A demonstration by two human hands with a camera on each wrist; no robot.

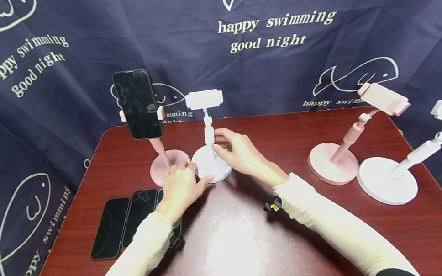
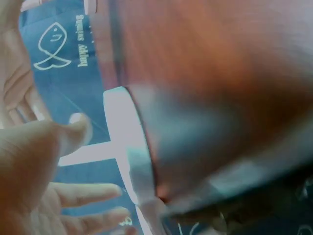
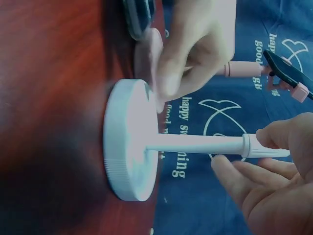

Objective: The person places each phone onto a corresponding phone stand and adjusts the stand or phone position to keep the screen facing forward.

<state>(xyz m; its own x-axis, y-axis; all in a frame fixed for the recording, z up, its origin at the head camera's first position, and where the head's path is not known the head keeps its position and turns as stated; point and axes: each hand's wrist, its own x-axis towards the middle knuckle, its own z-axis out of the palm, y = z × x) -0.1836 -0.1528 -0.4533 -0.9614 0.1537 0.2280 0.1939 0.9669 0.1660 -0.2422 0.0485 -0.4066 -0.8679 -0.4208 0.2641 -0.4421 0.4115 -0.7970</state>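
Note:
A white phone stand (image 1: 211, 164) with a round base stands upright at the table's middle back. My right hand (image 1: 243, 151) holds its pole near the collar (image 3: 252, 145), a finger over the collar and the thumb along the pole. Spread and relaxed, my left hand (image 1: 181, 184) is beside the base, its thumb at the near rim. In the left wrist view the left fingers (image 2: 93, 193) stay apart around the stand's side. Left of it stands a pink phone stand (image 1: 157, 145) with a dark phone (image 1: 138, 104) clamped upright.
Dark phones lie at the left, one phone (image 1: 110, 228) at the outside, another phone (image 1: 140, 207) beside it and more partly under the left arm. At the right stand an empty pink stand (image 1: 333, 163) and a white stand (image 1: 388, 182). A printed curtain (image 1: 189, 13) hangs behind the table.

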